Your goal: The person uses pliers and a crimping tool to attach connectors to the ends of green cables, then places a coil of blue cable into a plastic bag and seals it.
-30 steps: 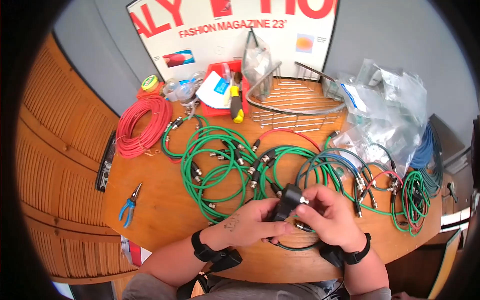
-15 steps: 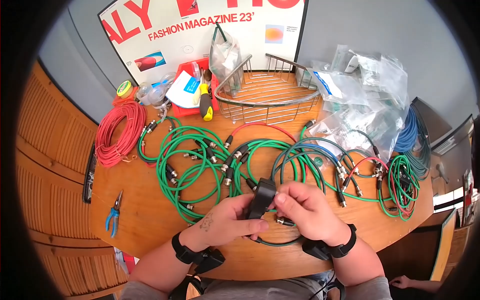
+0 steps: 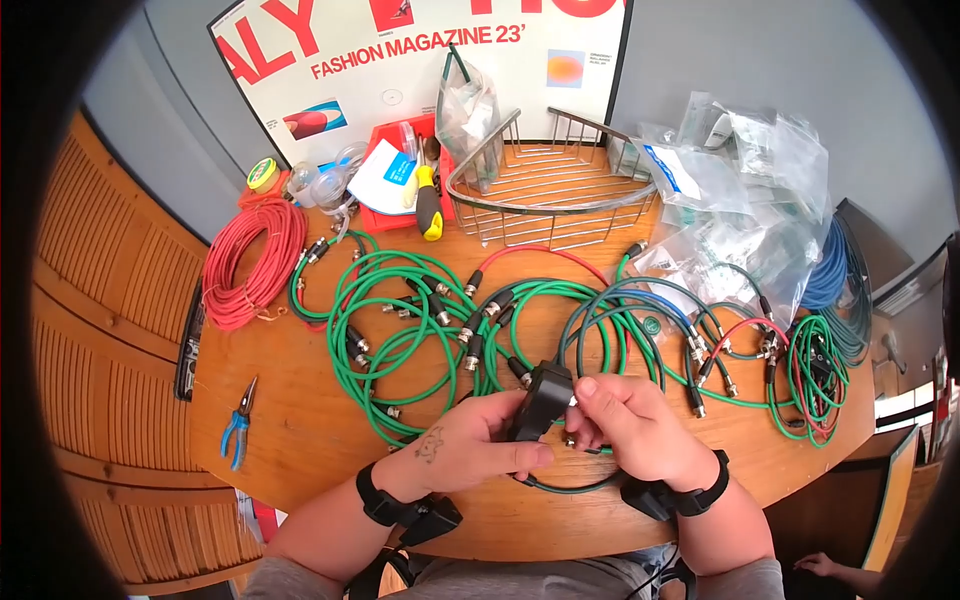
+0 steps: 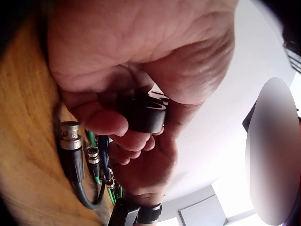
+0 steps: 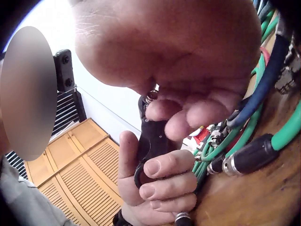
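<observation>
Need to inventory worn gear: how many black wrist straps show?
2: one black wrist strap encircles the arm just behind the left hand, a second strap just behind the right hand. No others show.

From above the near side of the black device (image 3: pixel 545 398), the head camera faces forward and down over the desk (image 3: pixel 295 390). The left-wrist camera (image 3: pixel 434 521), close on the device's near left, looks past the left hand (image 4: pixel 138 44) to the right hand (image 4: pixel 146 172); the right-wrist camera (image 3: pixel 648 499), close on its near right, faces across it toward louvred doors (image 5: pixel 89 176). All three share the device and hands.
</observation>
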Action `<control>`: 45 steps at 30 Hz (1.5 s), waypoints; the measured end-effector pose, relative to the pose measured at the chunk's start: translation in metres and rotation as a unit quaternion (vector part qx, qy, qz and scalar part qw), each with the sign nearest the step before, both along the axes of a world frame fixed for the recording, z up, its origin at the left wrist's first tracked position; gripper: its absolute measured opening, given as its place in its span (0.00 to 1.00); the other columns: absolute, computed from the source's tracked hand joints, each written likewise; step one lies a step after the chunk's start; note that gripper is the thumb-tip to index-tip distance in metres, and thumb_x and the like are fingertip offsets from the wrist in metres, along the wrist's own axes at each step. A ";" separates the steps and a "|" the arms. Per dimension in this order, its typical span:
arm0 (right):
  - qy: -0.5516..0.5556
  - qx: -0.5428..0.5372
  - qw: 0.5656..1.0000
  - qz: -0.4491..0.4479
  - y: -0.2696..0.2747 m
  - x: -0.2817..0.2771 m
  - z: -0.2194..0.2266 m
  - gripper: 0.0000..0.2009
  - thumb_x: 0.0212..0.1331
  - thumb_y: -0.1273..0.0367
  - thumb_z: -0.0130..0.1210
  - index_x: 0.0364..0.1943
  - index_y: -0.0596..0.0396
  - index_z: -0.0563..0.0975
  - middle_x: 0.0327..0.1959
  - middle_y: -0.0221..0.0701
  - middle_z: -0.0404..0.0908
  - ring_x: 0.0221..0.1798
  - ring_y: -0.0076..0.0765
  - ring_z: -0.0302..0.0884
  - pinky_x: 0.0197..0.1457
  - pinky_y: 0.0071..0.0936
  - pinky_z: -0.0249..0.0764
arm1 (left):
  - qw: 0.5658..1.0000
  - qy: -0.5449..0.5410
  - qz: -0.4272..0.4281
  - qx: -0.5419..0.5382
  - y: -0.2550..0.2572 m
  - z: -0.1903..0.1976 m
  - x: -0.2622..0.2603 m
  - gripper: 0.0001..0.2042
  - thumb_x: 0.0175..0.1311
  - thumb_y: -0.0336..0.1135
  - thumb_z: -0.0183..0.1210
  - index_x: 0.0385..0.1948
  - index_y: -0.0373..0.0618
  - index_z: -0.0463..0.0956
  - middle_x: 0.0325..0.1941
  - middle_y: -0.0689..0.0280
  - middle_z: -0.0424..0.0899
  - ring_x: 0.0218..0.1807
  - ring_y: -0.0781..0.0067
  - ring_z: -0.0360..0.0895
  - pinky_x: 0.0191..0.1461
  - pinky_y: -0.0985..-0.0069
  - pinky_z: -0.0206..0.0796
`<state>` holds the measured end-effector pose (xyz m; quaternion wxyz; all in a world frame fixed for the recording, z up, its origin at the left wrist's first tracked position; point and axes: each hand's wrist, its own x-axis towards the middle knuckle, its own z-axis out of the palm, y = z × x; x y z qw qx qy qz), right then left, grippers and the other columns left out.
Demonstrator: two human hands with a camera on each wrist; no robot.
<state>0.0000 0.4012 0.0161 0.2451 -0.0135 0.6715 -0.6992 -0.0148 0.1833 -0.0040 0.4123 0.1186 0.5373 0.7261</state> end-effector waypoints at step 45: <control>0.120 0.005 0.993 0.013 0.001 0.001 -0.004 0.19 0.74 0.61 0.45 0.34 0.63 0.79 0.26 0.30 0.79 0.31 0.23 0.75 0.37 0.23 0.73 | 0.998 -0.057 -0.015 -0.025 -0.004 0.012 -0.001 0.19 0.63 0.35 0.64 0.51 0.39 0.70 0.36 0.59 0.83 0.30 0.74 0.79 0.30 0.78 0.68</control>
